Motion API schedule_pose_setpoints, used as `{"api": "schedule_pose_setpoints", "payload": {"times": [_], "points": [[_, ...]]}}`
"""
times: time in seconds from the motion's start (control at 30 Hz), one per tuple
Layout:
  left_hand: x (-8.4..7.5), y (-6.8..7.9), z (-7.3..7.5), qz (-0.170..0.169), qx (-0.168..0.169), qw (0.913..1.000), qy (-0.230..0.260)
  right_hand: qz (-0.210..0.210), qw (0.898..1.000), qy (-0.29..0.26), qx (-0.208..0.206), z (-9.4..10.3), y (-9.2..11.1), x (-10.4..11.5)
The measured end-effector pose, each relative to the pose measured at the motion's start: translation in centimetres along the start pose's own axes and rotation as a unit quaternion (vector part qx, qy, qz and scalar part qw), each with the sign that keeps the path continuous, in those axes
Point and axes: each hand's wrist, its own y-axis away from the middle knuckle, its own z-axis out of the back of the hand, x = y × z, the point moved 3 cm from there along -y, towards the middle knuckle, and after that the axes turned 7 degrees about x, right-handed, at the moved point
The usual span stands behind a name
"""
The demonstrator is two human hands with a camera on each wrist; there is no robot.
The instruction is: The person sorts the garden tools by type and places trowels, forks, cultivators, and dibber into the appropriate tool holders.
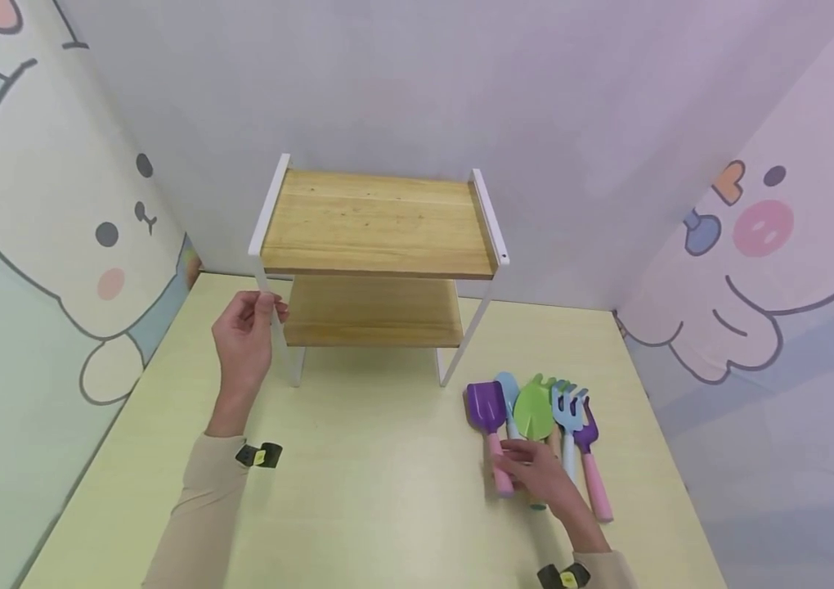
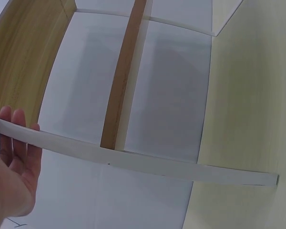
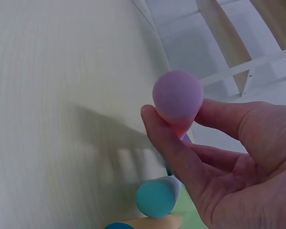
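Note:
My left hand (image 1: 261, 309) grips the front left white leg (image 1: 279, 334) of a two-tier wooden shelf (image 1: 380, 221) at the back of the table. In the left wrist view the fingers (image 2: 13, 125) curl over that white leg (image 2: 143, 163). My right hand (image 1: 514, 463) pinches the pink handle (image 1: 499, 466) of a purple toy shovel (image 1: 486, 406). The right wrist view shows the handle's round end (image 3: 178, 94) between thumb and fingers (image 3: 219, 115). Beside the shovel lie a blue shovel (image 1: 508, 388), a green trowel (image 1: 533, 407), a blue rake (image 1: 568, 404) and a purple fork (image 1: 588, 427).
The pale yellow-green table (image 1: 358, 491) is closed in by a grey back wall and cartoon-printed side walls (image 1: 42, 245). Both shelf boards are bare. A teal handle end (image 3: 155, 196) lies just under my right hand.

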Motion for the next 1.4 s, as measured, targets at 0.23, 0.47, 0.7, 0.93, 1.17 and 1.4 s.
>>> {"api": "schedule_pose_setpoints", "payload": {"times": [0.23,0.47,0.7,0.93,1.17,1.4], "points": [[0.1,0.1,0.0,0.000,0.000,0.9999,0.012,0.031,0.999,-0.023,0.015,0.4,0.6,0.7],[-0.1,0.0,0.0,-0.004,0.003,0.9999,0.012,0.041,0.998,-0.046,0.029,0.7,0.7,1.2],[-0.2,0.0,-0.1,-0.007,0.004,1.0000,0.004,0.053,0.996,-0.063,0.043,0.9,1.3,2.3],[0.0,0.0,0.0,-0.002,0.001,0.9999,-0.011,0.063,0.996,-0.057,0.038,1.1,2.2,3.5],[0.1,0.0,-0.1,-0.004,0.004,1.0000,0.001,0.076,0.995,-0.059,0.030,1.2,3.4,4.9],[0.2,0.1,0.0,0.003,0.003,0.9999,-0.015,0.088,0.995,-0.048,0.024,1.2,4.4,6.4]]}}
